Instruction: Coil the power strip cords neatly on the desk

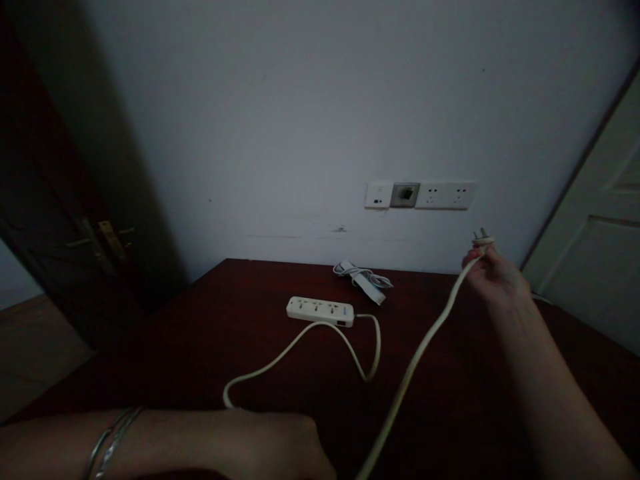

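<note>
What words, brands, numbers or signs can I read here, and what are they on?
No text can be read.
Power strip: a small bluish mark near its right end, too blurred to read.
Wall sockets: no lettering legible.
Plug in the right hand: none legible.

In my right hand point(499, 275), at the right of the frame, I have a plug point(483, 241) of smooth plastic with bare metal prongs, its cord point(425, 341) sheathed in smooth plastic. The power strip point(320, 311) at centre is smooth, hard-looking plastic, while my bangles point(111, 441), lower left, are shiny metal. Beneath, my worktop point(175, 333) looks like smooth wood, against a matt, lightly scuffed wall point(280, 133) above.
</note>
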A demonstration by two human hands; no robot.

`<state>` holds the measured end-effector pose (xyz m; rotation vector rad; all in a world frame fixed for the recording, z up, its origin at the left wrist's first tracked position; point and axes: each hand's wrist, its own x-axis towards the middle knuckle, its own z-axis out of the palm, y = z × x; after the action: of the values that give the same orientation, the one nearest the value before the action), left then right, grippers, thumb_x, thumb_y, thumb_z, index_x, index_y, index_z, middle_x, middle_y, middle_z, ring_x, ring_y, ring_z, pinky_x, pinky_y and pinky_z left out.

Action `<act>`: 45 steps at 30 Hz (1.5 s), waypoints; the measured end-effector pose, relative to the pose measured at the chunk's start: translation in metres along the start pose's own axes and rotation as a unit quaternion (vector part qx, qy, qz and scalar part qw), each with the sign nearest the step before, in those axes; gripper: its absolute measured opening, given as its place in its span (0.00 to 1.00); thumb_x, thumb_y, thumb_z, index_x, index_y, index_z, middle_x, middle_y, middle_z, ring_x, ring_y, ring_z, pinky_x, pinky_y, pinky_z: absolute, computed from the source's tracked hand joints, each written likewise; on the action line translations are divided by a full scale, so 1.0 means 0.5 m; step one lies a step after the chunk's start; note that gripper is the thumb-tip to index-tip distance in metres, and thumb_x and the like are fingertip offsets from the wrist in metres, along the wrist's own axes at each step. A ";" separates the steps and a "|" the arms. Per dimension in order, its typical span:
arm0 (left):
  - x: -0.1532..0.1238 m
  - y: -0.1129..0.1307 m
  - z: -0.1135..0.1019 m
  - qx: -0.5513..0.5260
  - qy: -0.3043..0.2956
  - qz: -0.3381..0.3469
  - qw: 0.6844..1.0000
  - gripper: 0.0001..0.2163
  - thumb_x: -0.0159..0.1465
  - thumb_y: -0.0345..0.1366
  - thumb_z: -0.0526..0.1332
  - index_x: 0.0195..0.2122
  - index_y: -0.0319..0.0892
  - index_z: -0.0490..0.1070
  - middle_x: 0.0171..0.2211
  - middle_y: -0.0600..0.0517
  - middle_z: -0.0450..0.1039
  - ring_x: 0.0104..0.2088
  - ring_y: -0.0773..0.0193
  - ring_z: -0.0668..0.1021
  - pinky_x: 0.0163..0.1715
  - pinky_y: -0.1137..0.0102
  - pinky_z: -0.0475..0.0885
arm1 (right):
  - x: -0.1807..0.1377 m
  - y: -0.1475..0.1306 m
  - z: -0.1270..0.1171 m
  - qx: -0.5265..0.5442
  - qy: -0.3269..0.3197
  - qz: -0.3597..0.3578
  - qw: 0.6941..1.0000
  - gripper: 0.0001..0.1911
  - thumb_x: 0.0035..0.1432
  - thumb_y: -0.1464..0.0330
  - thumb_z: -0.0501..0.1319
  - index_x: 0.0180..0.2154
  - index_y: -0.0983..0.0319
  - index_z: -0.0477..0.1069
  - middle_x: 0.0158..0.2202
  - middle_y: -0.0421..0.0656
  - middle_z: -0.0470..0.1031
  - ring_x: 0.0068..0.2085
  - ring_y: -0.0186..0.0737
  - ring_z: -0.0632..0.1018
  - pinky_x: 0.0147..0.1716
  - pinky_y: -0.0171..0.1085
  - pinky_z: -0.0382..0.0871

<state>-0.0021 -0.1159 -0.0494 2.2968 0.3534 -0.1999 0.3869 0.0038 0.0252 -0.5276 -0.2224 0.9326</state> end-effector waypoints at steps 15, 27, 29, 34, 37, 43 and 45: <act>0.060 -0.058 -0.052 -0.215 -0.174 -0.232 0.933 0.04 0.55 0.33 0.60 0.30 0.41 0.65 0.17 0.58 0.67 0.15 0.69 0.70 0.16 0.74 0.67 | 0.019 0.009 -0.011 0.034 0.004 0.012 0.999 0.15 0.65 0.71 0.47 0.27 0.65 0.64 0.22 0.34 0.63 0.18 0.23 0.64 0.17 0.23 0.62; 0.094 -0.100 -0.285 0.215 0.074 -0.218 0.949 0.11 0.54 0.43 0.59 0.26 0.40 0.74 0.24 0.49 0.74 0.22 0.64 0.73 0.23 0.72 0.65 | -0.004 0.025 0.013 -0.001 -0.022 0.013 1.000 0.15 0.64 0.70 0.48 0.26 0.66 0.66 0.22 0.36 0.63 0.19 0.24 0.65 0.19 0.26 0.65; 0.092 -0.153 -0.352 0.220 0.180 -0.290 0.914 0.09 0.52 0.40 0.61 0.29 0.40 0.75 0.29 0.48 0.76 0.28 0.63 0.74 0.29 0.72 0.66 | -0.017 0.026 0.020 -0.021 -0.025 0.012 0.999 0.15 0.63 0.68 0.49 0.26 0.66 0.66 0.21 0.35 0.61 0.19 0.24 0.65 0.20 0.27 0.67; 0.067 -0.290 -0.409 0.159 0.297 -0.376 0.863 0.13 0.56 0.30 0.54 0.39 0.34 0.73 0.39 0.44 0.75 0.38 0.61 0.75 0.37 0.71 0.66 | -0.054 0.029 0.039 -0.074 -0.029 0.014 0.997 0.14 0.63 0.62 0.50 0.29 0.60 0.67 0.21 0.35 0.62 0.22 0.29 0.67 0.25 0.35 0.72; 0.064 -0.338 -0.375 0.124 0.309 -0.377 0.865 0.14 0.58 0.32 0.53 0.40 0.29 0.73 0.39 0.40 0.75 0.38 0.58 0.75 0.37 0.69 0.67 | -0.068 0.030 0.050 -0.083 -0.042 0.011 0.996 0.14 0.62 0.59 0.50 0.31 0.57 0.69 0.22 0.36 0.63 0.23 0.31 0.68 0.25 0.35 0.72; 0.076 -0.366 -0.346 0.053 0.277 -0.265 0.922 0.24 0.59 0.48 0.54 0.50 0.36 0.69 0.49 0.47 0.71 0.47 0.61 0.73 0.44 0.73 0.66 | -0.063 0.044 0.054 -0.097 -0.073 0.007 0.993 0.13 0.61 0.59 0.50 0.34 0.54 0.71 0.23 0.38 0.64 0.23 0.33 0.69 0.23 0.33 0.70; 0.073 -0.366 -0.352 0.021 0.226 -0.254 0.940 0.28 0.54 0.49 0.60 0.52 0.37 0.67 0.51 0.46 0.68 0.50 0.59 0.71 0.47 0.71 0.64 | -0.058 0.051 0.051 -0.099 -0.078 0.015 0.992 0.12 0.61 0.59 0.51 0.34 0.54 0.71 0.23 0.38 0.65 0.23 0.33 0.69 0.24 0.33 0.70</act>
<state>-0.0193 0.1393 -0.0657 2.2340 1.1897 0.0721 0.3417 0.0009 0.0349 -0.6422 -0.4539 0.9871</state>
